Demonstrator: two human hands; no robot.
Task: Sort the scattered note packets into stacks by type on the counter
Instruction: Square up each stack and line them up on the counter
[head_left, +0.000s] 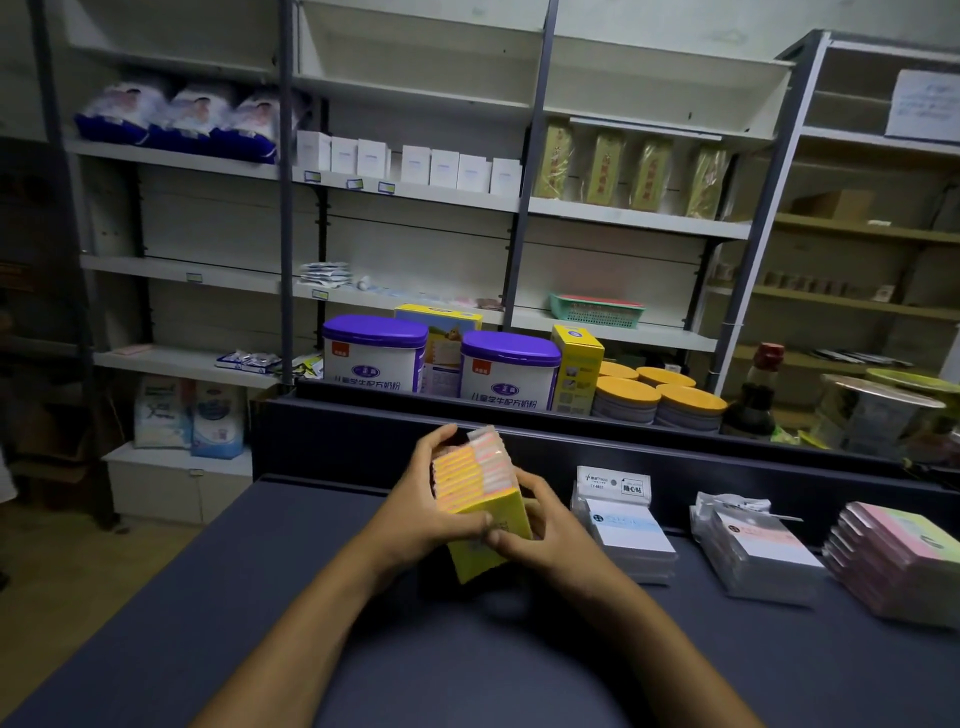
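A thick bundle of yellow and orange note packets (480, 499) stands on edge above the dark blue counter (208, 597), held between both hands. My left hand (421, 499) grips its left side, fingers over the top and thumb across the front. My right hand (540, 530) holds its right side and lower front. To the right lie three stacks on the counter: white and blue packets (631, 535), white packets with a pink stripe (756, 545), and pink and green packets (898, 556).
A raised dark ledge (623, 441) runs along the counter's far side. Behind it stand purple-lidded milk powder tins (511, 371), yellow boxes, yellow-lidded tins (660, 400) and a dark bottle (753, 395). Shelves with goods fill the back wall.
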